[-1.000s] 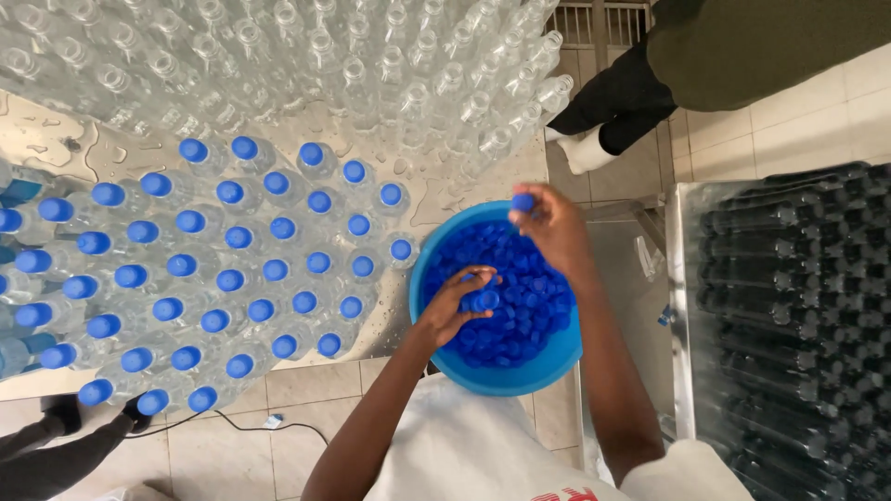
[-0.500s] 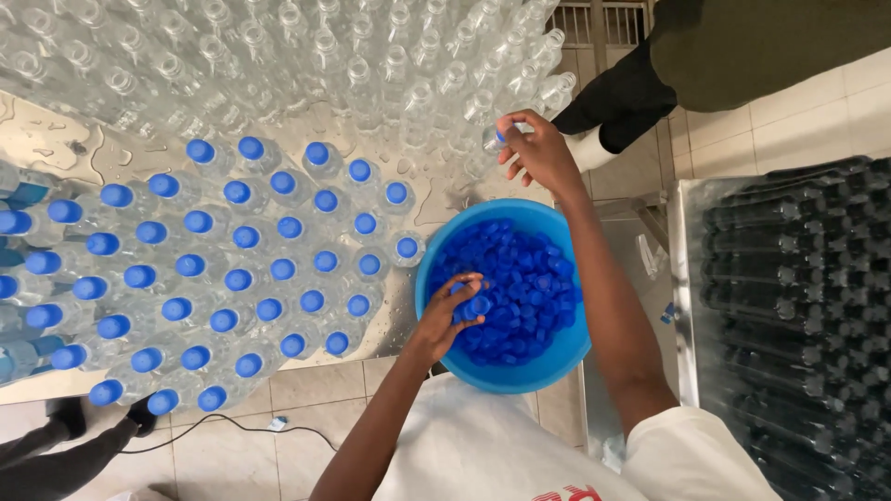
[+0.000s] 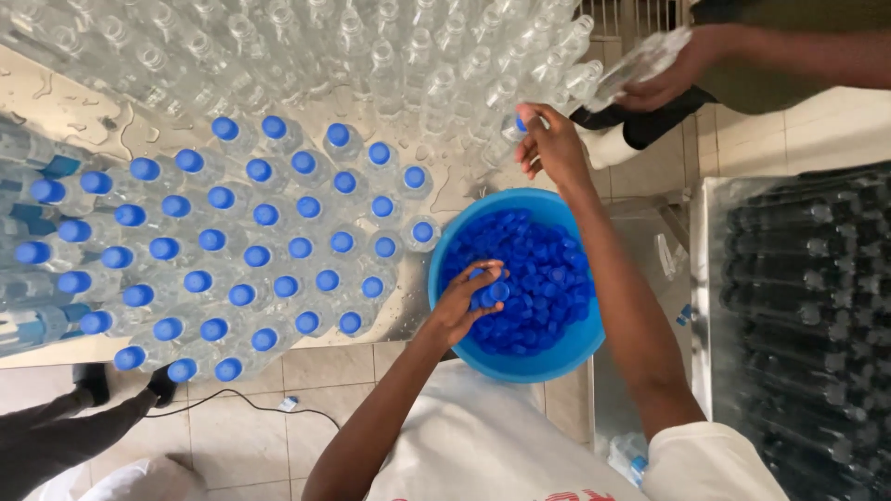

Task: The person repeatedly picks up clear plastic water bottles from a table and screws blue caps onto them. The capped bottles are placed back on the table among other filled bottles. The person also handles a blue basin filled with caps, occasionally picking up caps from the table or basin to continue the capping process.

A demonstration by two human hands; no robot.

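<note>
Head cam looking straight down on a wet steel table (image 3: 83, 102) packed with clear plastic bottles. The left hand (image 3: 464, 301) is down in the blue basin (image 3: 520, 366), fingers curled round a couple of loose blue caps (image 3: 490, 292), pretty much a closed pinch. That basin sits at the table's edge, right in front of the person's white shirt, and it's full of the same caps. The right hand (image 3: 552, 144) is up at the edge of the uncapped bottles (image 3: 390, 56), fingertips pinched on a blue cap (image 3: 521, 123) at the neck of one bottle (image 3: 506, 130); whether it's seated on yet I can't really tell. Capped bottles (image 3: 251, 250) fill the left half. Another person's hand (image 3: 664, 79) at top right grips a clear bottle (image 3: 636, 65) lying tilted.
</note>
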